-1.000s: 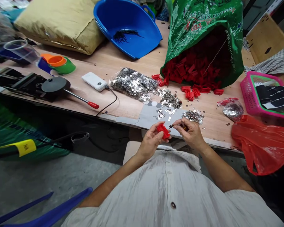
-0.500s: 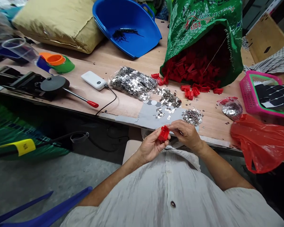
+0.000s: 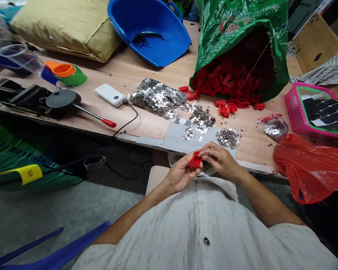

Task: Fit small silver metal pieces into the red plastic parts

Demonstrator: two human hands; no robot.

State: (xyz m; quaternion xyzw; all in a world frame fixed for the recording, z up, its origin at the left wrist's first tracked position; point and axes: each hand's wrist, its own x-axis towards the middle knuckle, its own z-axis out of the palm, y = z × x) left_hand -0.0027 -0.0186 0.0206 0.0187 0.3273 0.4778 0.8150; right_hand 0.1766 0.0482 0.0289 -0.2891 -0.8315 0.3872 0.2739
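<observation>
In front of my body, at the table's near edge, my left hand (image 3: pixel 180 173) grips a small red plastic housing (image 3: pixel 195 160) with its hollow side up. The fingers of my right hand (image 3: pixel 218 159) are pinched together at the housing's upper right edge; whatever they hold is too small to make out. Just beyond my hands, small metal clips (image 3: pixel 199 115) lie loose in a pile, a few of them on a grey sheet (image 3: pixel 173 137). A heap of tiny metal pieces (image 3: pixel 228 138) lies to the right of the sheet's middle.
A green sack (image 3: pixel 242 18) spills more red housings. A bag of metal clips (image 3: pixel 157 97), a white power bank (image 3: pixel 111 95) and a lever press (image 3: pixel 63 99) are on the left. Behind is a blue scoop (image 3: pixel 169 45); right, a pink basket (image 3: pixel 294 108) and red plastic bag (image 3: pixel 312 165).
My right fingers have moved slightly in over the red housing, now covering part of its opening. My left hand keeps its grip on it.
</observation>
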